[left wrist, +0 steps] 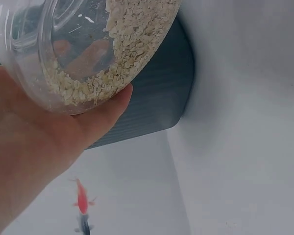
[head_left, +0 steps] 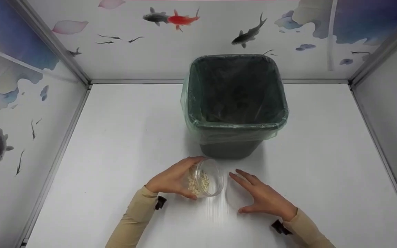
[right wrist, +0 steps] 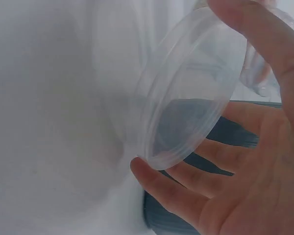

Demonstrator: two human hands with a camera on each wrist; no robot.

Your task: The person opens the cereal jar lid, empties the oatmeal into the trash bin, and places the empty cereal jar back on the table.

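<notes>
My left hand (head_left: 174, 177) grips a clear plastic jar (head_left: 215, 172), its thumb and fingers around the side. Pale rolled oats (left wrist: 137, 39) fill part of the jar, which is tilted with its open mouth toward the right. Opposite it, my right hand (head_left: 265, 199) holds a clear round plastic lid (right wrist: 196, 83) by its rim, between the thumb and spread fingers. The lid is tipped on edge in the right wrist view. A gap separates the lid from the jar.
Just beyond the hands stands a dark bin (head_left: 231, 150) lined with a thin green bag (head_left: 236, 134). Panels printed with fish surround the white table (head_left: 122, 137) at the back and both sides.
</notes>
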